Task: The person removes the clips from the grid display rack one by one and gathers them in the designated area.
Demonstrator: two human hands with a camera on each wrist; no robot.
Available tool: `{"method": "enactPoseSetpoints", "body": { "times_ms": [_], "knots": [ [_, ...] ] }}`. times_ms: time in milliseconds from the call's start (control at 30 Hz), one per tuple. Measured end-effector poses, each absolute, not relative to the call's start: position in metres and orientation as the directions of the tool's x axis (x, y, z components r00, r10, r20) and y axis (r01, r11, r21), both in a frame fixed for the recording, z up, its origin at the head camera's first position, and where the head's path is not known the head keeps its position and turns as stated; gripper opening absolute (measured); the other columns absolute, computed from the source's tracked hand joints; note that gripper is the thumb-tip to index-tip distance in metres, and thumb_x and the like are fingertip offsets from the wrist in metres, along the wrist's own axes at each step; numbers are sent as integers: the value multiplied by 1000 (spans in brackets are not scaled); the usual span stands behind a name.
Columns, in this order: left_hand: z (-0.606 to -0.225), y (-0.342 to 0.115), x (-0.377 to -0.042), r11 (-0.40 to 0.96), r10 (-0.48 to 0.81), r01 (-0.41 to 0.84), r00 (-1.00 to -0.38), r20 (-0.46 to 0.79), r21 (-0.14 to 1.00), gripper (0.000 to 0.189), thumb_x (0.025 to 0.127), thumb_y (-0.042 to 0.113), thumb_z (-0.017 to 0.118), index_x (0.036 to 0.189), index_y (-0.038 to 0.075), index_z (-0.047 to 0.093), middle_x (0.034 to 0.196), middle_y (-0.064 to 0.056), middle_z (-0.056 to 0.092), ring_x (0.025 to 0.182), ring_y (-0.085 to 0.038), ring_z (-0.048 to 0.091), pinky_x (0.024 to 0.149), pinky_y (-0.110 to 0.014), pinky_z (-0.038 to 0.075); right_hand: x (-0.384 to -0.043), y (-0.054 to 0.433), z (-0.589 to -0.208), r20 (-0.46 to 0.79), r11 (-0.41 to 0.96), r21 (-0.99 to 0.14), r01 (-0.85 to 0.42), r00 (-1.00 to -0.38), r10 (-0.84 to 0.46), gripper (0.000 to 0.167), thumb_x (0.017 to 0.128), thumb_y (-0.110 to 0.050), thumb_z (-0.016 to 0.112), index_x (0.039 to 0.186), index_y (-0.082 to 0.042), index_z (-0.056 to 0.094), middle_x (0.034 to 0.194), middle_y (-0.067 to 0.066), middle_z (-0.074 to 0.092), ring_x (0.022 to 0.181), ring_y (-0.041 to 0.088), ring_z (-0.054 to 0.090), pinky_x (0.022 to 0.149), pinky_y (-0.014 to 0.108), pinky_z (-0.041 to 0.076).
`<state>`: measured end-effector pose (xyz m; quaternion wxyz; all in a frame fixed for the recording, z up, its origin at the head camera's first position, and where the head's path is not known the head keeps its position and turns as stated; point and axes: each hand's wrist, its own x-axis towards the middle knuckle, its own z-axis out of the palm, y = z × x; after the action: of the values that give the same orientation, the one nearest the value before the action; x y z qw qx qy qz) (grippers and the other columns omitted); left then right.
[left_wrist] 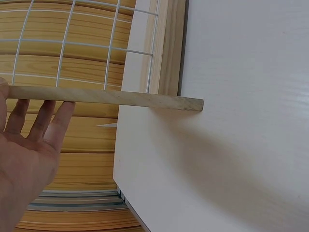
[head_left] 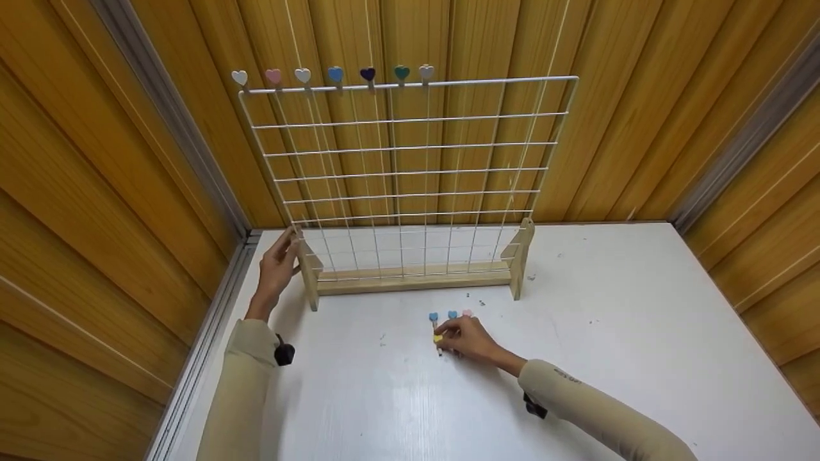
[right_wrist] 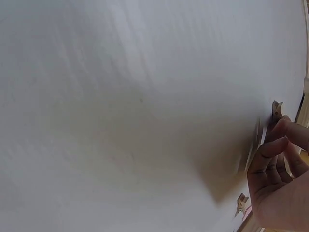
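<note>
At the left end of a white wire grid rack [head_left: 410, 171], my left hand [head_left: 277, 272] holds the wooden side post [left_wrist: 120, 97]. Its fingertips press the post's outer face, and the thumb is at the post's end, partly out of the left wrist view. On the table, my right hand [head_left: 471, 338] pinches a small wooden clothespin with a yellow heart [head_left: 438, 339] between thumb and fingers. Just beyond it lie two blue heart clothespins [head_left: 453, 314] and a pink one [head_left: 467, 313], partly hidden by the hand.
Several heart clothespins in white, pink, blue, purple and green [head_left: 401, 72] stand clipped along the left part of the rack's top wire. A wooden crossbar [head_left: 416, 282] joins the rack's feet on the white table [head_left: 615, 307]. Wood-patterned walls [head_left: 640, 115] enclose the table.
</note>
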<state>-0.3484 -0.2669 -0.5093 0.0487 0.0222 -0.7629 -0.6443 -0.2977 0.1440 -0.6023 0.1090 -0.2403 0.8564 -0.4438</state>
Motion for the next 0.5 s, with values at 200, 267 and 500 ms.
{"method": "enactPoseSetpoints", "body": {
  "times_ms": [200,267,500],
  "knots": [
    [-506,-265,-347,176,-100,10,-995,27,984,55,111,32,43,163,27,26,170,-7,24,155,-33,29,118,-55,42,-306,151,-591,51,522,-783,-339,-870,-490,19,95,-10,72,106,4,77,90,15,77,65,13,63,53,14,46],
    [-506,-265,-347,175,-99,12,-995,30,984,55,111,32,43,164,26,26,170,-7,25,155,-34,30,118,-55,42,-310,154,-584,59,514,-787,-342,-871,-488,20,96,-9,71,106,6,76,89,18,76,65,25,66,53,14,46],
    [-510,-267,-347,162,-86,44,-995,59,986,55,111,30,42,163,23,27,167,-13,31,151,-35,36,117,-54,43,-324,172,-551,105,483,-797,-364,-870,-482,20,97,-8,69,109,7,75,87,26,75,65,46,67,49,13,44]
  ]
}}
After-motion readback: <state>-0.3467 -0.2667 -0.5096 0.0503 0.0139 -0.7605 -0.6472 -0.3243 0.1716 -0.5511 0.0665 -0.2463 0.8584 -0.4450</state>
